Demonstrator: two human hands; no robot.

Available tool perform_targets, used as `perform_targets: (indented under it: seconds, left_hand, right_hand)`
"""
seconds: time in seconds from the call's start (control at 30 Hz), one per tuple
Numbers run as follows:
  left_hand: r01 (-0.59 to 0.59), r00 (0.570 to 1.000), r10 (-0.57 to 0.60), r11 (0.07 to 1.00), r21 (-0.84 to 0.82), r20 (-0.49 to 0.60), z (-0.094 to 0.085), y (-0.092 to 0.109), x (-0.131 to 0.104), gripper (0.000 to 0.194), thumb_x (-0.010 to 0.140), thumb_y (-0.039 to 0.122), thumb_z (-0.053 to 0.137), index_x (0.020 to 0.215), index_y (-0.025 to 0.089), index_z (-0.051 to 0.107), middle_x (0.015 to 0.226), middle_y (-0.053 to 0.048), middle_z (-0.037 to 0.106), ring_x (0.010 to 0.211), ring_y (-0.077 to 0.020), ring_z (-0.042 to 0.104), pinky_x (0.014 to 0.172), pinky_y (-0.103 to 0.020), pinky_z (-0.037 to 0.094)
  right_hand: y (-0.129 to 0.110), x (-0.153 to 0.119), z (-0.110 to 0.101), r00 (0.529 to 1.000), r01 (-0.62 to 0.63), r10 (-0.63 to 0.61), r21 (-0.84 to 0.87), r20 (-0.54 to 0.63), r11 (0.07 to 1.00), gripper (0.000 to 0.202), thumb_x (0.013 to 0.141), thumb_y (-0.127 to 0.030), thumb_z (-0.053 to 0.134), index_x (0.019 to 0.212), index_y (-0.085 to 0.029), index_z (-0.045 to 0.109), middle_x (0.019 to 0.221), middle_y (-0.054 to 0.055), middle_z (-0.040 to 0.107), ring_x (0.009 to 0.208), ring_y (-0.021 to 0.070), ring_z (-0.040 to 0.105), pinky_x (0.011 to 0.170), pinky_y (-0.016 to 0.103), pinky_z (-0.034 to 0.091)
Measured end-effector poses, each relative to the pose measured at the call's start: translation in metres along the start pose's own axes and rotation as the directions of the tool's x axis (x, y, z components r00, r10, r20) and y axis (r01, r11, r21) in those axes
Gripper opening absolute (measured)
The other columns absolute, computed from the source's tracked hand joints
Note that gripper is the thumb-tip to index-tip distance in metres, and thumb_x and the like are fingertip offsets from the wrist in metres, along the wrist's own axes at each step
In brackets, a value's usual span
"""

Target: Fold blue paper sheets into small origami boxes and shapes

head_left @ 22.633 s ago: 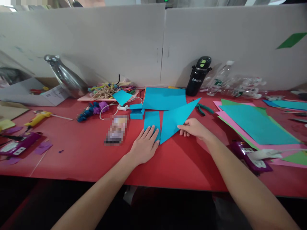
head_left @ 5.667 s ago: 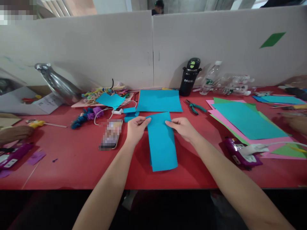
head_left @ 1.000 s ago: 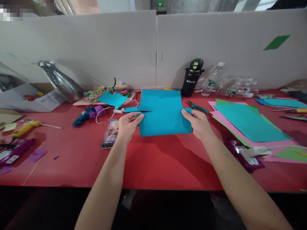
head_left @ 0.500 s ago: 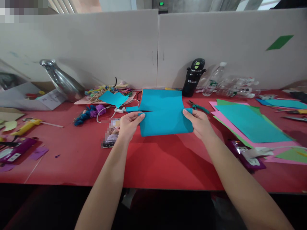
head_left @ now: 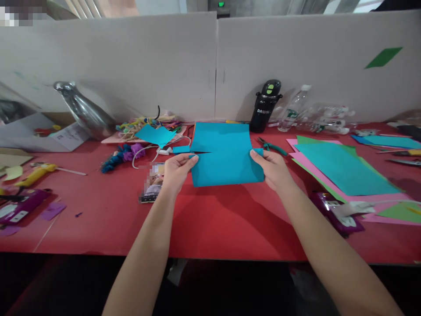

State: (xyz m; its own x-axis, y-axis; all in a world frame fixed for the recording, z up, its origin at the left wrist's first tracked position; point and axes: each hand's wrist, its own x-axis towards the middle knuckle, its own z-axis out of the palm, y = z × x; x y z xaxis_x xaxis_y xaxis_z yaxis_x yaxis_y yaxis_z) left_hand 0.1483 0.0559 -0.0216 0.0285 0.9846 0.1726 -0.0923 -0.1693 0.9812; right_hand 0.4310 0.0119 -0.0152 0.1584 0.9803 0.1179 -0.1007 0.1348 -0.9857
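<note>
A rectangular sheet of blue paper [head_left: 226, 170] is held up over the red table, its long sides running left to right. My left hand [head_left: 179, 169] pinches its left edge, thumb on the front face and fingers behind. On the opposite edge my right hand [head_left: 271, 169] grips the sheet the same way. Just beyond it lies another blue sheet [head_left: 221, 135], partly covered by the held one. A phone [head_left: 153, 186] rests on the table beside my left wrist. Green-handled pliers [head_left: 275, 148] lie past my right hand.
Stacked coloured paper [head_left: 348, 169] and a purple device [head_left: 338, 215] lie at right. A black bottle [head_left: 265, 107] and clear plastic bottles [head_left: 292, 112] stand near the white partition [head_left: 131, 66]. At left are a metal jug [head_left: 87, 112], a yellow glue gun [head_left: 37, 174] and a box [head_left: 72, 136].
</note>
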Motion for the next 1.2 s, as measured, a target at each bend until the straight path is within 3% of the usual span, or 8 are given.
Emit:
perform_targets:
  seconds: [0.17,0.33,0.43,0.53,0.7,0.9,1.2]
  left_hand:
    - [-0.024,0.999,0.026,0.996,0.082,-0.024,-0.001,0.0,0.001,0.044,0.068,0.049,0.083,0.094,0.014,0.076,0.079,-0.006,0.075,0.07,-0.0175,0.067,0.064,-0.027,0.052]
    - [-0.077,0.996,0.085,0.93,0.361,-0.005,0.001,-0.001,0.0,0.034,0.076,0.047,0.077,0.09,0.016,0.076,0.079,-0.006,0.076,0.075,-0.0204,0.069,0.065,-0.028,0.053]
    - [-0.098,0.995,0.075,0.885,0.455,0.067,0.004,-0.007,-0.001,0.027,0.079,0.041,0.073,0.088,0.016,0.074,0.083,-0.007,0.076,0.079,-0.0224,0.071,0.069,-0.029,0.054]
    - [-0.152,0.98,0.059,0.836,0.527,0.19,0.009,-0.015,-0.002,0.021,0.082,0.037,0.07,0.087,0.017,0.072,0.087,-0.007,0.076,0.082,-0.0222,0.071,0.073,-0.031,0.053]
    - [-0.253,0.938,0.029,0.737,0.627,0.344,0.017,-0.018,-0.01,0.013,0.085,0.031,0.065,0.088,0.02,0.07,0.085,-0.004,0.073,0.078,-0.0181,0.067,0.07,-0.028,0.049]
    - [-0.336,0.894,-0.007,0.651,0.681,0.448,0.028,-0.016,-0.021,0.006,0.085,0.023,0.061,0.088,0.02,0.065,0.076,-0.002,0.066,0.067,-0.0151,0.057,0.059,-0.026,0.04]
    - [-0.385,0.856,-0.012,0.654,0.651,0.518,0.039,-0.018,-0.031,0.039,0.083,0.015,0.054,0.121,0.024,0.056,0.079,0.002,0.058,0.065,-0.013,0.056,0.057,-0.024,0.036]
  right_hand:
    - [0.003,0.001,-0.001,0.998,0.054,-0.055,-0.084,-0.007,0.995,0.039,0.072,-0.061,0.077,0.081,-0.023,0.075,0.07,0.003,0.07,0.07,0.023,0.064,0.06,0.036,0.051]
    - [0.011,0.006,-0.007,0.989,0.125,-0.143,-0.352,-0.024,0.927,0.041,0.076,-0.06,0.073,0.074,-0.02,0.071,0.06,0.001,0.062,0.059,0.0174,0.055,0.052,0.03,0.041]
    - [0.021,0.013,-0.017,0.978,0.186,-0.209,-0.564,0.024,0.804,0.043,0.081,-0.058,0.068,0.066,-0.019,0.066,0.056,0.0,0.057,0.054,0.0148,0.049,0.049,0.028,0.033]
    - [0.034,0.024,-0.03,0.965,0.244,-0.235,-0.701,0.112,0.67,0.042,0.086,-0.055,0.062,0.065,-0.019,0.066,0.058,0.001,0.061,0.055,0.0169,0.053,0.051,0.03,0.034]
    - [0.055,0.041,-0.046,0.961,0.254,-0.243,-0.756,0.13,0.603,0.03,0.084,-0.048,0.065,0.081,-0.02,0.077,0.084,0.008,0.076,0.077,0.0262,0.068,0.07,0.036,0.047]
    - [0.068,0.05,-0.047,0.962,0.23,-0.246,-0.841,0.12,0.49,0.025,0.083,-0.044,0.067,0.084,-0.023,0.079,0.089,0.009,0.074,0.083,0.027,0.065,0.073,0.038,0.045]
    - [0.069,0.047,-0.033,0.955,0.125,-0.295,-0.933,0.022,0.337,0.026,0.086,-0.049,0.068,0.085,-0.025,0.077,0.101,0.008,0.071,0.103,0.0308,0.059,0.084,0.045,0.038]
